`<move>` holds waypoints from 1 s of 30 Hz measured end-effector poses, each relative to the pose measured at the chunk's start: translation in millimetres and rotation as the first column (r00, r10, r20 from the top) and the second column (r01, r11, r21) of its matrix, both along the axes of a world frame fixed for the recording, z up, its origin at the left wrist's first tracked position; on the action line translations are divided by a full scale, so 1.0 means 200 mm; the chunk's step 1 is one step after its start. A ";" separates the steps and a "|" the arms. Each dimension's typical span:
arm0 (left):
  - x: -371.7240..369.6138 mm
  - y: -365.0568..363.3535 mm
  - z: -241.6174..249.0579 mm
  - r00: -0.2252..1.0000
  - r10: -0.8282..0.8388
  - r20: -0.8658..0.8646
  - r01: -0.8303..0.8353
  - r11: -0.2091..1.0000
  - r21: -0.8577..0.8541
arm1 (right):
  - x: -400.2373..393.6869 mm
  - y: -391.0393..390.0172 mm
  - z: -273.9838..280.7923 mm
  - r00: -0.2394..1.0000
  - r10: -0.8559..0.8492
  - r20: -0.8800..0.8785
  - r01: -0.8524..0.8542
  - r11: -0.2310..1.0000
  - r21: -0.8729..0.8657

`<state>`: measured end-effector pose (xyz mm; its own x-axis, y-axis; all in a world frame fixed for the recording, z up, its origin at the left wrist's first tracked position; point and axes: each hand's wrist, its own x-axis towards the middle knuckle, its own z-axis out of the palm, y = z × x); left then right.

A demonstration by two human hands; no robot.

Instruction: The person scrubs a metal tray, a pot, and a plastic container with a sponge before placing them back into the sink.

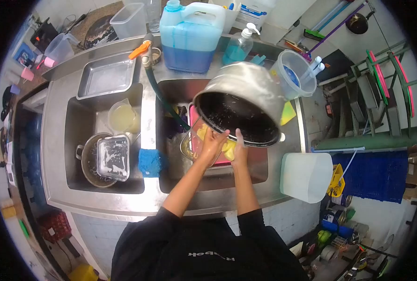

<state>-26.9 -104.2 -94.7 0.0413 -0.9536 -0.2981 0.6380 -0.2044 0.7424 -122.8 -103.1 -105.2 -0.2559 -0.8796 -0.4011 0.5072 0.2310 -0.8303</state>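
Big metal pot (246,98) is in front of you, tipped over the right basin (261,169), mouth down toward you. Your right hand (240,152) grasps the near rim, thumb up over the lip. Your left hand (211,145) has its fingertips at the rim just beside; can't tell if they're gripping or only touching. Yellow pieces sit below your hands, over a pink tray (195,122) in the basin. Green hose (160,93) drops in from the tap, blue cloth (151,163) on the divider, smaller pot (89,164) in the left basin.
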 end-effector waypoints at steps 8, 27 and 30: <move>0.24 -0.12 0.15 0.782 0.269 0.562 -0.178 0.961 -0.212 | -0.14 0.01 0.18 0.769 0.605 -0.205 -0.526 0.782 0.334; 0.28 0.43 -0.45 0.929 -0.264 0.260 0.147 0.907 0.396 | -0.38 0.23 0.21 0.815 0.493 0.306 -0.538 0.839 0.080; 0.28 0.46 -0.49 0.934 -0.242 -0.265 0.358 0.653 0.667 | -0.37 0.20 0.14 0.802 0.535 0.263 -0.568 0.821 0.060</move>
<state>29.0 -12.2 -192.2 -0.3064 -0.4185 -0.8550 0.5308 -0.8207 0.2114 -196.7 -62.8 -77.6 0.3678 -0.7797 -0.5067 0.4285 0.6257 -0.6519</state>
